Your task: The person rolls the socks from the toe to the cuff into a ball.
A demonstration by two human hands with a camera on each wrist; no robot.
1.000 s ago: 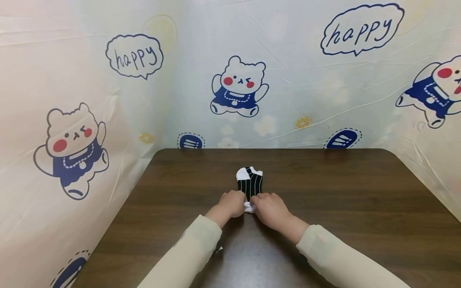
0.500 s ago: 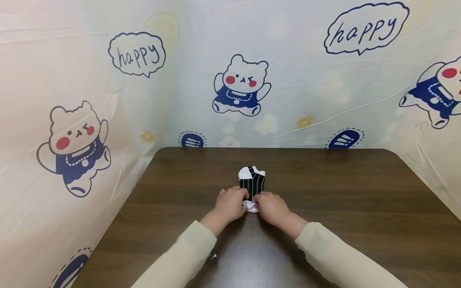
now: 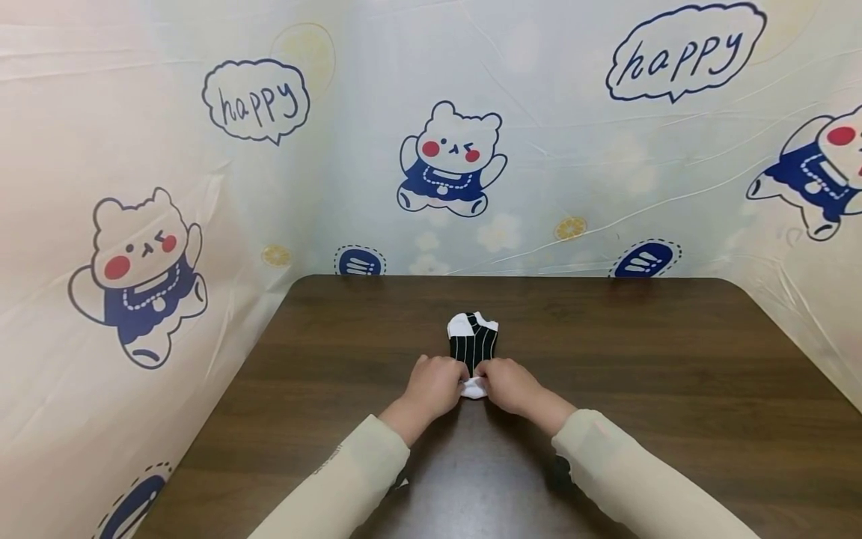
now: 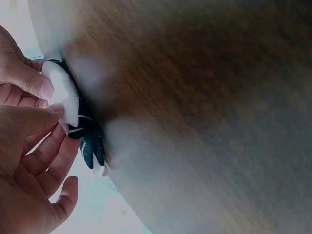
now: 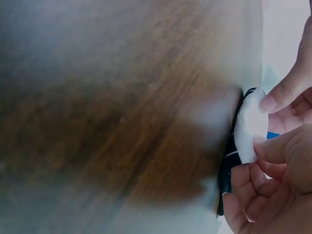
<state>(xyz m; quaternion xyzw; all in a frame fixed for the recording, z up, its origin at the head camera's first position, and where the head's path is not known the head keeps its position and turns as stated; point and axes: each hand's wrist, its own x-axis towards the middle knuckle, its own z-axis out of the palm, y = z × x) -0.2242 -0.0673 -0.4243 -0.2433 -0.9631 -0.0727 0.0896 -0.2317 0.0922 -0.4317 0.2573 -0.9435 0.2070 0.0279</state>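
Nearest, two pale sleeves (image 3: 330, 479) came in from the lower edge, which cut off the forearms; by the left one showed a dark-and-white scrap (image 3: 402, 482), too covered to name. Past the cuffs, the left hand (image 3: 434, 385) and the right hand (image 3: 512, 385) faced each other low over the table (image 3: 303, 404). Both were grasping the near end of a sock (image 3: 474, 346) — each pinched the cloth, thumb on top and fingers bent beneath, the thumb tips close together but apart. The sock lay between the hands and beyond them, its longer part stretching away from the person.

Its near end was white, rounded and bunched up under the thumbs. Farther on, the cloth was black with thin white lengthwise stripes, then came a white patch at the far left corner and a white-edged notch at the far right.

The fingers hid the sock's sides near the pinch, and whether one layer or two lay there could not be told. The wrist views were blurred, and in them the far part of the sock was mostly masked by the hands. Behind the table hung a printed backdrop (image 3: 539, 172), its right-hand bear cut by the edge.
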